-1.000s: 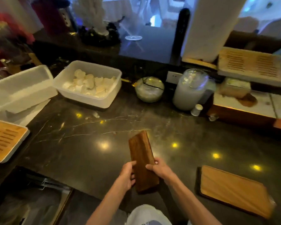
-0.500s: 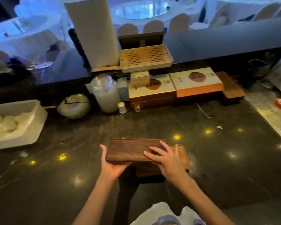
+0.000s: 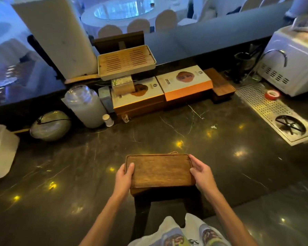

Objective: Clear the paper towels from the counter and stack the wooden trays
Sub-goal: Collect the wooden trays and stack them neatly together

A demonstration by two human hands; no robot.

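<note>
A dark wooden tray (image 3: pixel 160 170) lies flat on top of a lighter wooden tray (image 3: pixel 140 190), whose edge shows below its near side and at its far edge. Both rest on the dark marble counter (image 3: pixel 212 157) near its front edge. My left hand (image 3: pixel 125 176) grips the dark tray's left end, thumb on top. At the tray's right end, my right hand (image 3: pixel 202 173) holds on with curled fingers. A tall paper towel roll (image 3: pixel 55 34) stands at the back left.
A slatted bamboo tray (image 3: pixel 125 61) sits on the raised ledge above orange and white boxes (image 3: pixel 185 82). A frosted jar (image 3: pixel 86 105) and a round lidded bowl (image 3: pixel 50 126) stand at the back left, a white plastic tub (image 3: pixel 0 150) at far left. A metal drain grate (image 3: pixel 277 112) and a white appliance (image 3: pixel 295 63) lie right.
I have turned right and carried the dark tray from upright in front of me to flat over the lighter tray. It now sits squarely on it, with my hands at its two ends.
</note>
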